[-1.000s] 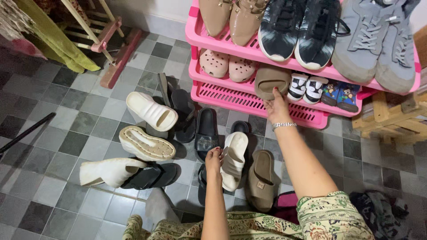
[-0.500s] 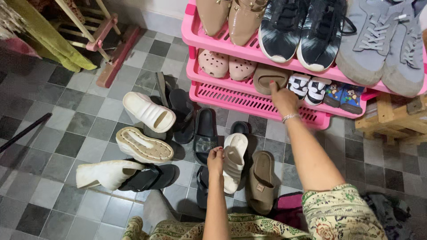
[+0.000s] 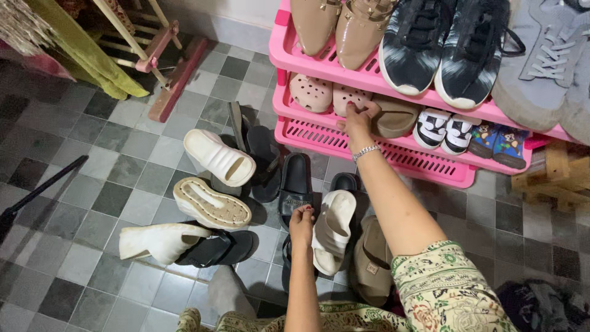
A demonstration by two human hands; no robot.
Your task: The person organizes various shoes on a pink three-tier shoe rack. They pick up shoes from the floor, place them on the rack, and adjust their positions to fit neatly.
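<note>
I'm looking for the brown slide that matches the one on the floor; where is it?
In the head view, the brown slide sits on the pink rack's middle shelf, under the right hand, between pink clogs and small white sneakers.

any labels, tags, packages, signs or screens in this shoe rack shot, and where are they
Small label: on the insole of the tan slide sandal lying on the floor, right of the white slide that the left hand touches; a pale rectangular patch.
No packages, signs or screens in view.
</note>
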